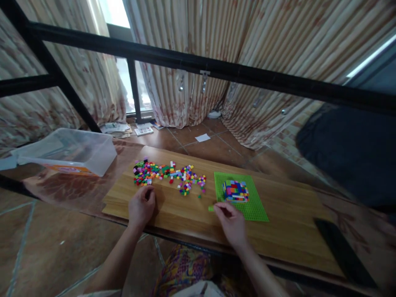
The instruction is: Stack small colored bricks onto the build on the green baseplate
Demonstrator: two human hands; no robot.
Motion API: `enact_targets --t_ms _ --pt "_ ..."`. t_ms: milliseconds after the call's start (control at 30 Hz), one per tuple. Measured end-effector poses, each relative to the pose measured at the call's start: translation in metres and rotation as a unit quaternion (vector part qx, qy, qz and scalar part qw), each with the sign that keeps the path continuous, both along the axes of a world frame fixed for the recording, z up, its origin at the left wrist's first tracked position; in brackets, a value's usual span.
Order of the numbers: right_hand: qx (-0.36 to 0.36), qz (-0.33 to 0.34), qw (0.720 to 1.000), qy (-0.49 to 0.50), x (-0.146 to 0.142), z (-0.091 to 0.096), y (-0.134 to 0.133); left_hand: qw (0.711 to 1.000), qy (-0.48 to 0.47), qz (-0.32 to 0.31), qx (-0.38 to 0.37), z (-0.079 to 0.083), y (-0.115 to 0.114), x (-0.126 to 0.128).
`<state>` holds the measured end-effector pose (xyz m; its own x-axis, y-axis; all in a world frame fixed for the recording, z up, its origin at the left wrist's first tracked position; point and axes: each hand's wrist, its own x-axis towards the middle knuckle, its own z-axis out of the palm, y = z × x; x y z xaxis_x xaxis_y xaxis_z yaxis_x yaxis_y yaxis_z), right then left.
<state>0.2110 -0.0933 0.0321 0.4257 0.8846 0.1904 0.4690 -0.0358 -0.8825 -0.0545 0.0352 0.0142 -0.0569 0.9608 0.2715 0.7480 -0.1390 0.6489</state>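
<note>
My left hand [142, 207] is closed, its fingertips curled together at the near edge of a pile of small coloured building bricks [150, 170]; whatever they hold, if anything, is hidden. My right hand [231, 222] pinches a small light-green piece [211, 208], which sticks out to the left of the fingertips; its exact kind is unclear. Just beyond that hand, a multicoloured brick build [236, 191] stands on a green studded baseplate [258, 206]. More loose bricks [187, 175] lie spread between the pile and the baseplate.
The wooden board [182, 210] lies on a cloth-covered surface. A clear plastic bin [83, 150] stands at the left, and a dark flat object [343, 251] lies at the right end. A black metal rail [185, 62] crosses beyond the board, before curtains [192, 33].
</note>
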Motion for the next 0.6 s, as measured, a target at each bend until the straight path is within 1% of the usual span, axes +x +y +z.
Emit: enact_targets --t_ms 67,133,233,367,500,600 --pt "-0.008 -0.019 0.999 -0.032 0.020 -0.005 -0.013 1.000 0.009 0.005 -0.002 0.001 0.000 0.000" --pt "-0.015 -0.014 0.997 -0.073 0.035 -0.009 -0.022 1.000 0.015 0.009 -0.006 0.002 0.000 0.001" --pt "-0.022 0.004 0.993 -0.113 0.042 -0.013 -0.031 1.000 0.021 0.009 -0.010 0.005 -0.001 0.001" --pt "-0.018 0.014 0.993 -0.120 0.030 -0.014 -0.033 1.000 0.026 0.007 -0.008 0.007 -0.001 0.002" --pt "-0.024 0.036 0.991 -0.127 0.013 -0.014 -0.027 1.000 0.024 0.008 -0.008 0.006 0.000 0.002" --pt "-0.034 0.058 0.985 -0.161 0.002 -0.014 -0.021 1.000 0.016 0.009 -0.012 0.005 0.000 0.001"
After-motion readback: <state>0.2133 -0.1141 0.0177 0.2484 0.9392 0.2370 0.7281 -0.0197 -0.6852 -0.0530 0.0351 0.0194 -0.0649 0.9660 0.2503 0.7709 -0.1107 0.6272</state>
